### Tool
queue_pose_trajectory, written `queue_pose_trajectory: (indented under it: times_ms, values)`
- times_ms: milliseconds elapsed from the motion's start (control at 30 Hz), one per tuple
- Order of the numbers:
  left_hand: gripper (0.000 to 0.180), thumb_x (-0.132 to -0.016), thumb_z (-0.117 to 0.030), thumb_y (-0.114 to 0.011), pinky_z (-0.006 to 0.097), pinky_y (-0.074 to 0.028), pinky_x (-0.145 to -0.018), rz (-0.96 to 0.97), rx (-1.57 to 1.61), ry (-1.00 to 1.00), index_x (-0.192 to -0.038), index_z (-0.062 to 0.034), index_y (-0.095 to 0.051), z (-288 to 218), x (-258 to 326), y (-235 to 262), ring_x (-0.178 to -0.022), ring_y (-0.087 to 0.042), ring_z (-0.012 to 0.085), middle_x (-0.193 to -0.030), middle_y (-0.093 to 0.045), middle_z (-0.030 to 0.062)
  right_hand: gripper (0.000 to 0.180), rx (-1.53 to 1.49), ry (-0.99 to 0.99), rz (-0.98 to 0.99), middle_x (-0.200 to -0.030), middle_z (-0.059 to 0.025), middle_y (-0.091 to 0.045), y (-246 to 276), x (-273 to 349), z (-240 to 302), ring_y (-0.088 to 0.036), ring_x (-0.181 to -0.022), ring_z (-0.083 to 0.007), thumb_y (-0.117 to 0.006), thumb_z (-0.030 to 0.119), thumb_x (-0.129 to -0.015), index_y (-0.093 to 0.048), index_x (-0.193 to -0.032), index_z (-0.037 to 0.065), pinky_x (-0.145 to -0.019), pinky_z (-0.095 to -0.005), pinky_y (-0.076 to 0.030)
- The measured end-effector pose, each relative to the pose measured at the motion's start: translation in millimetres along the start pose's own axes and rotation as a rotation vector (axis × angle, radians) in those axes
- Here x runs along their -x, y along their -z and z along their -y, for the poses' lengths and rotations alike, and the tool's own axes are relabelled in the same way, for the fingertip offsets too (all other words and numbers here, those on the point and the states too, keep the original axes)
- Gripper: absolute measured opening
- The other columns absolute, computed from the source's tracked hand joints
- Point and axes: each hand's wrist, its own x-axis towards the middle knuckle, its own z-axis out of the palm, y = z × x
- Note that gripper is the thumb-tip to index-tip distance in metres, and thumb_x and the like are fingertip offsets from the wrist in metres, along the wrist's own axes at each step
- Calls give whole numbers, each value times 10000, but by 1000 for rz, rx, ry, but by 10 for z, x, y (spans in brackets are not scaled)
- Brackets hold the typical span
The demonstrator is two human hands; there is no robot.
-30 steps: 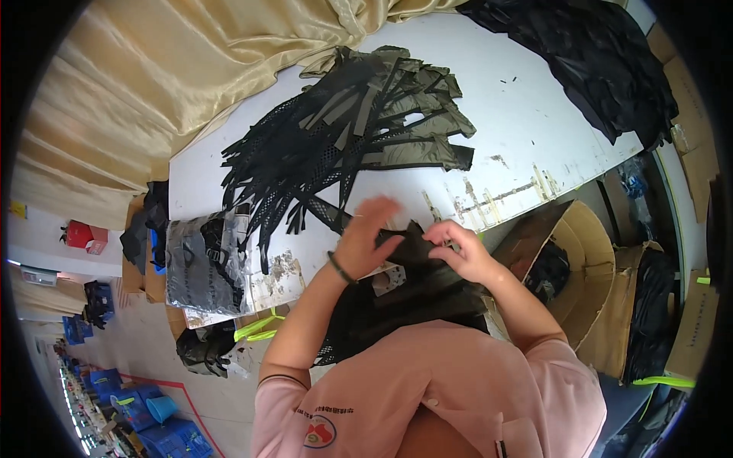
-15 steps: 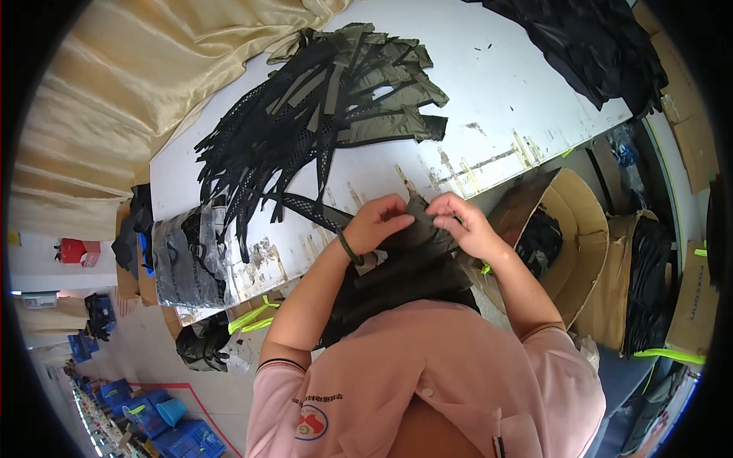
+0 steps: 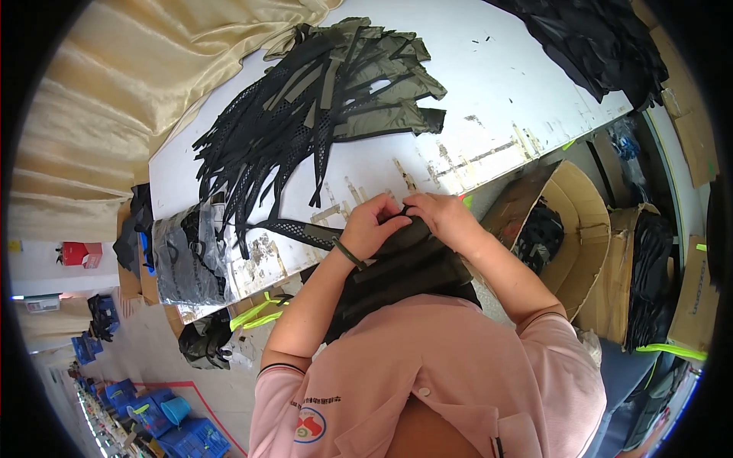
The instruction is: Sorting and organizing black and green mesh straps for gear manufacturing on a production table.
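A: Head view first: what packaging shows, and where?

B: At right of centre an open brown cardboard box (image 3: pixel 588 229) stands beside the table edge, with dark fabric inside. Flattened brown cardboard sheets (image 3: pixel 691 122) lie at the far right. A small red box (image 3: pixel 74 253) sits at the far left, and blue plastic crates (image 3: pixel 164 424) crowd the lower left corner. A clear plastic bag of grey-black material (image 3: pixel 183 256) rests on the table's left end.

A: And the materials?

B: The long white table (image 3: pixel 496 84) is scuffed and stained along its near edge. A fanned heap of black mesh and olive fabric strips (image 3: pixel 321 99) lies at upper centre; the mesh is open-weave, the olive pieces smooth and flat. A heap of black cloth (image 3: pixel 603 46) fills the upper right. Pale cream curtain fabric (image 3: pixel 99 91) hangs in folds at upper left. Neon yellow-green straps (image 3: pixel 256 314) show below the table edge, left of centre.

A: The hands?

B: Both meet at the middle of the frame, at the table's near edge. The left hand (image 3: pixel 372 227), with a dark band at the wrist, is curled closed, pinching the top of a stack of black padded fabric pieces (image 3: pixel 405 267). The right hand (image 3: pixel 441 216) grips the same top edge, fingers bent over it, just touching the left.

A: Where does that stack lie?

B: Between the table edge and the person's pink shirt (image 3: pixel 427 382), running down from the hands toward the chest.
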Motion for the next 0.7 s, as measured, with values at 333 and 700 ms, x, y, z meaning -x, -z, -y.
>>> queue_pose_trajectory:
  times_ms: [333,700]
  values:
    - [179,-751,-93,-684,314,-433,-565,-69,-524,-408,-772,-26,-519,-156,256,-130,-597,-532,240,-706,-541,109,135,-614,-550,28,-631,41,-482,-87,-66,-97,-408,-596,-43,-568,95,-856,-554,-737,34,-544,-210,-356]
    - [129,-783,-7,-617,256,-437,-643,-47,88,-103,-909,3,-594,-175,218,56,-707,-568,159,-781,-581,57,249,-1292,-647,261,-987,-26,-609,36,82,-9,-557,-890,-127,-513,101,-901,-543,-1130,9,-801,-255,-441]
